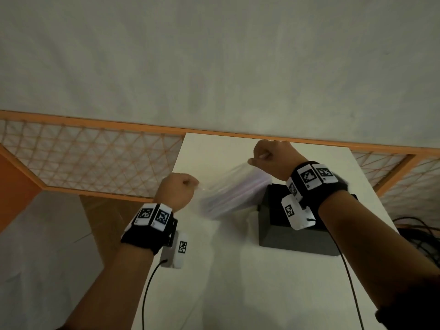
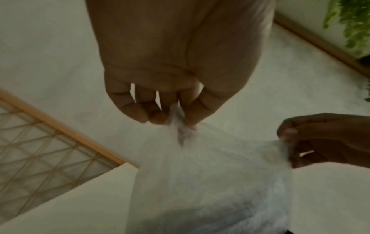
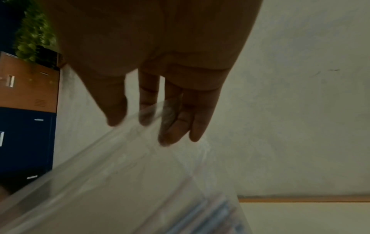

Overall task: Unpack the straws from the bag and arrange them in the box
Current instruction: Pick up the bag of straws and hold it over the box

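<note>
A clear plastic bag (image 1: 232,191) with several pastel straws inside hangs in the air above the white table (image 1: 238,282), blurred by motion. My left hand (image 1: 179,190) pinches the bag's left top edge; in the left wrist view the left hand (image 2: 176,117) has thumb and fingers closed on crumpled plastic of the bag (image 2: 210,182). My right hand (image 1: 264,157) grips the bag's upper right edge, and in the right wrist view the right hand (image 3: 160,120) holds the film of the bag (image 3: 130,182). A black box (image 1: 300,234) stands on the table below my right wrist.
An orange-framed lattice panel (image 1: 95,158) runs behind the table under a pale wall. Black cables (image 1: 419,232) lie off the table's right edge. A blue and orange cabinet (image 3: 26,110) and green foliage (image 2: 352,25) show in the wrist views.
</note>
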Action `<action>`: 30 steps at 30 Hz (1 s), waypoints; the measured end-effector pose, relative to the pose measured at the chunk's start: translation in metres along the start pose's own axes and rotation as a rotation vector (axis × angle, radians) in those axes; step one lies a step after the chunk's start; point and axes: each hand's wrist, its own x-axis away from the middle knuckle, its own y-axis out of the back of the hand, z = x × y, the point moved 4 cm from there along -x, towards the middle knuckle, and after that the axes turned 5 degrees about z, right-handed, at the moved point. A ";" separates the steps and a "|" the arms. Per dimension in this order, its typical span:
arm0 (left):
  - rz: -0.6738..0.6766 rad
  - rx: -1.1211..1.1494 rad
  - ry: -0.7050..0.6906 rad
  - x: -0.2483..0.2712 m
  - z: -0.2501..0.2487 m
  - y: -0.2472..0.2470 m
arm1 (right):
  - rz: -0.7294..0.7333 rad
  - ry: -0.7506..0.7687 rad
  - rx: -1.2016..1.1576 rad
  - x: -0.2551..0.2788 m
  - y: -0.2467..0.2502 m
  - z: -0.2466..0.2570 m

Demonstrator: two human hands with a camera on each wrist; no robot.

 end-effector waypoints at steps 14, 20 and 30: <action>-0.224 -0.058 -0.462 0.003 -0.027 0.004 | 0.062 -0.222 0.210 0.012 0.004 -0.008; -0.150 -0.139 -0.320 -0.005 -0.032 0.008 | -0.094 -0.032 0.142 0.012 0.030 0.024; 0.189 0.144 -0.274 -0.015 -0.065 -0.013 | -0.106 0.125 0.380 0.044 0.012 0.032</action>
